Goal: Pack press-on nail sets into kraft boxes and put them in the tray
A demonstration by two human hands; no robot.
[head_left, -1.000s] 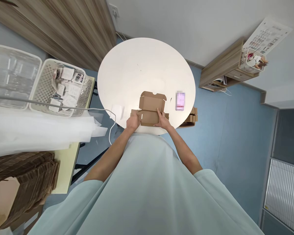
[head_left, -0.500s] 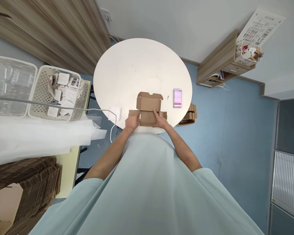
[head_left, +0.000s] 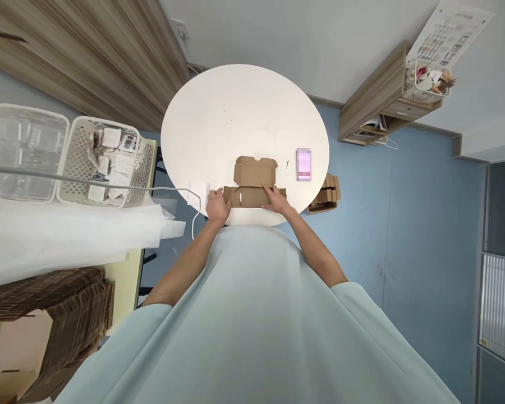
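A brown cardboard box (head_left: 256,171), partly folded, lies near the close edge of the round white table (head_left: 235,112). Its lid panel with a notched flap stretches away from me, and its lower part sits between my hands. At the left end, my left hand (head_left: 219,207) has its fingers closed around a side flap. My right hand (head_left: 278,201) grips the right part of the box, thumb and forefinger spread across the cardboard. A small white slit shows in the lower panel near the left hand.
A phone (head_left: 303,164) lies right of the box. A white cable (head_left: 168,188) crosses from the left past a white object (head_left: 198,193). Baskets (head_left: 99,193), white sheeting (head_left: 67,230) and stacked flat cardboard (head_left: 79,308) fill the left side. Small boxes (head_left: 329,191) sit beyond the table's right edge.
My left hand has shifted left and opened outward along the side flap. The lower part of the box looks narrower from front to back. The right hand stays on the box.
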